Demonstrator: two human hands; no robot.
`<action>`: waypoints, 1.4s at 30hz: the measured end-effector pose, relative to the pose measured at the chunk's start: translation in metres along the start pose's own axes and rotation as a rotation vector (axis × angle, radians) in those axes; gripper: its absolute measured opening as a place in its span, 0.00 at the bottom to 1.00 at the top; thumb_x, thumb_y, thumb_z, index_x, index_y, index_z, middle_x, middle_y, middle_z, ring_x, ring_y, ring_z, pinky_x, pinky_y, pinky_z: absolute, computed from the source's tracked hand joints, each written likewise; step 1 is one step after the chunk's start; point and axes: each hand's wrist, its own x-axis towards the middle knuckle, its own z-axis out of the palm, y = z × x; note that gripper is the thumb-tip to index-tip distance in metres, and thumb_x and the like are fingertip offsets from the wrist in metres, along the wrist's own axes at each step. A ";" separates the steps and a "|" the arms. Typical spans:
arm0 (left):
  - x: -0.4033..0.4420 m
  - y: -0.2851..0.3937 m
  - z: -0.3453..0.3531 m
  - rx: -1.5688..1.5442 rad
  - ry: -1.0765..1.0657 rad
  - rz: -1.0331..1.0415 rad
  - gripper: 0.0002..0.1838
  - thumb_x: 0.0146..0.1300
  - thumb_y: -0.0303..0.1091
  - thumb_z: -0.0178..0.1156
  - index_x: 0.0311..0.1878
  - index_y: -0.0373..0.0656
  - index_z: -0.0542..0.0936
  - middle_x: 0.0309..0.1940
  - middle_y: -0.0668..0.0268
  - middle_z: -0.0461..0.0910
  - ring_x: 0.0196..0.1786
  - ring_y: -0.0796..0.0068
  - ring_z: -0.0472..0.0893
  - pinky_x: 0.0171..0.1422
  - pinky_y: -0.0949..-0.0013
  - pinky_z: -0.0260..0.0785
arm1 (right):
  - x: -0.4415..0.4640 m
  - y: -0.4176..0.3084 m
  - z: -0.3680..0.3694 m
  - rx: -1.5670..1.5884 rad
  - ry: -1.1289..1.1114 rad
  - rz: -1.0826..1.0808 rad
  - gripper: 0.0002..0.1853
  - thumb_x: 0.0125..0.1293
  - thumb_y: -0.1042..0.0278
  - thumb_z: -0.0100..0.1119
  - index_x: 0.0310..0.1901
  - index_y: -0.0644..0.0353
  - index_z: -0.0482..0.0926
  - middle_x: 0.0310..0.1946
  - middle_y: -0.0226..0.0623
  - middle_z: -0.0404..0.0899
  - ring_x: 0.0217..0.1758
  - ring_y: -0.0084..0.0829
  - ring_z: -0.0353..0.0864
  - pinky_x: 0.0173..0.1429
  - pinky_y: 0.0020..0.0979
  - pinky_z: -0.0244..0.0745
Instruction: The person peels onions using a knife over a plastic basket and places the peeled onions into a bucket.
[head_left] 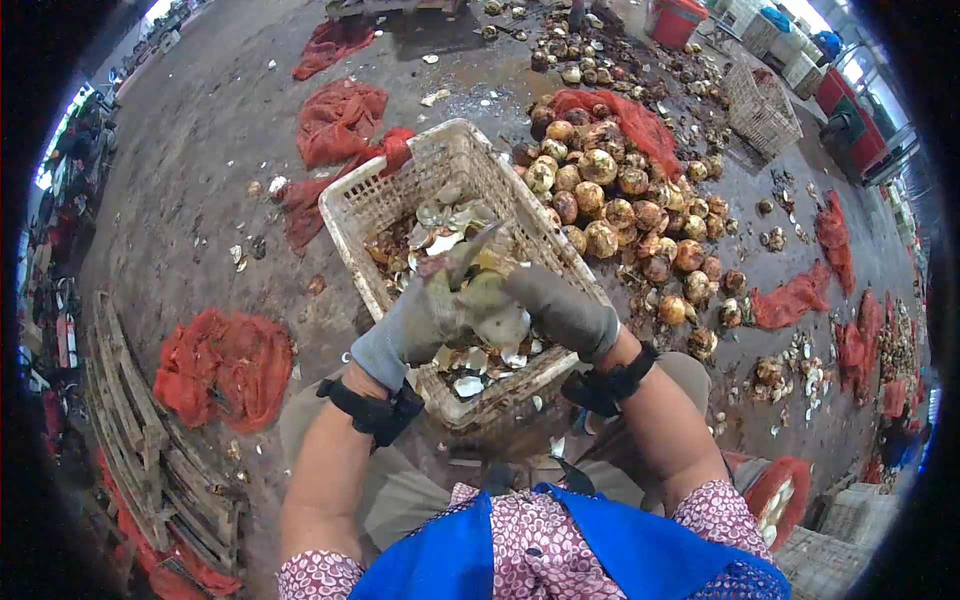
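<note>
My left hand (418, 318), in a grey glove, is closed on a pale green peeled bulb (484, 292) above the white plastic crate (455, 408). My right hand (562, 308), also gloved, is closed close to the bulb's right side. A dark blade (474, 250) shows over the bulb; its handle is hidden, and which hand holds it is unclear. Peels and pale cut pieces (441, 242) lie in the crate below both hands. To the right of the crate is a heap of round brown-and-yellow bulbs (620, 212).
Red net bags (225, 368) lie on the floor at left, and others at right. Wooden slats (150, 440) stand at lower left. A second crate (758, 108) and a red bucket (678, 22) are at upper right. A tub (775, 500) is at lower right.
</note>
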 end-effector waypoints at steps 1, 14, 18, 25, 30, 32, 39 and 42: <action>0.000 -0.017 0.003 -0.367 0.102 0.004 0.40 0.63 0.31 0.64 0.75 0.41 0.56 0.65 0.63 0.71 0.61 0.73 0.73 0.66 0.67 0.67 | -0.002 -0.001 0.002 -0.060 -0.089 0.040 0.29 0.67 0.44 0.58 0.58 0.63 0.75 0.47 0.32 0.80 0.47 0.22 0.78 0.53 0.29 0.75; -0.012 -0.045 -0.011 0.696 0.310 0.237 0.29 0.68 0.36 0.54 0.71 0.45 0.63 0.49 0.57 0.80 0.39 0.69 0.81 0.42 0.67 0.75 | -0.004 -0.012 0.011 -0.728 0.118 -0.701 0.48 0.47 0.68 0.76 0.70 0.61 0.61 0.67 0.43 0.67 0.68 0.40 0.68 0.72 0.37 0.61; -0.008 -0.018 0.018 -0.681 0.239 -0.224 0.36 0.64 0.56 0.59 0.68 0.42 0.65 0.37 0.64 0.81 0.16 0.81 0.73 0.15 0.80 0.62 | -0.009 -0.030 0.012 -0.852 0.080 -0.761 0.56 0.44 0.65 0.78 0.74 0.60 0.54 0.70 0.43 0.61 0.73 0.38 0.61 0.74 0.38 0.56; 0.006 0.001 0.020 -0.512 0.318 0.170 0.32 0.60 0.37 0.68 0.66 0.40 0.67 0.60 0.61 0.73 0.61 0.68 0.75 0.66 0.62 0.68 | -0.018 -0.038 0.016 -0.176 0.070 -0.228 0.49 0.54 0.62 0.72 0.74 0.61 0.53 0.63 0.40 0.70 0.64 0.30 0.71 0.67 0.30 0.65; 0.003 -0.003 0.017 0.225 0.306 0.166 0.26 0.65 0.35 0.63 0.64 0.40 0.69 0.59 0.60 0.73 0.61 0.67 0.74 0.67 0.62 0.68 | -0.017 -0.026 -0.003 0.095 -0.126 -0.115 0.44 0.61 0.70 0.66 0.75 0.59 0.51 0.63 0.36 0.71 0.61 0.25 0.73 0.66 0.30 0.68; 0.007 -0.004 0.017 0.263 0.404 0.367 0.24 0.61 0.28 0.65 0.61 0.36 0.73 0.56 0.54 0.75 0.57 0.60 0.77 0.63 0.63 0.69 | -0.020 -0.027 -0.002 0.078 -0.083 -0.095 0.47 0.60 0.73 0.67 0.76 0.57 0.49 0.64 0.35 0.71 0.61 0.25 0.73 0.65 0.29 0.70; 0.010 -0.029 0.010 0.088 0.428 0.217 0.22 0.64 0.28 0.58 0.62 0.37 0.73 0.54 0.59 0.78 0.55 0.68 0.79 0.60 0.71 0.71 | -0.017 -0.030 0.004 0.062 -0.076 -0.053 0.46 0.60 0.73 0.67 0.76 0.55 0.49 0.63 0.35 0.71 0.60 0.25 0.74 0.62 0.29 0.73; 0.013 -0.019 0.018 0.198 0.372 0.220 0.24 0.65 0.31 0.59 0.64 0.38 0.71 0.55 0.58 0.77 0.57 0.67 0.77 0.63 0.69 0.69 | -0.016 -0.035 0.004 0.044 -0.015 -0.058 0.46 0.60 0.72 0.68 0.75 0.57 0.51 0.62 0.35 0.72 0.59 0.25 0.75 0.62 0.29 0.73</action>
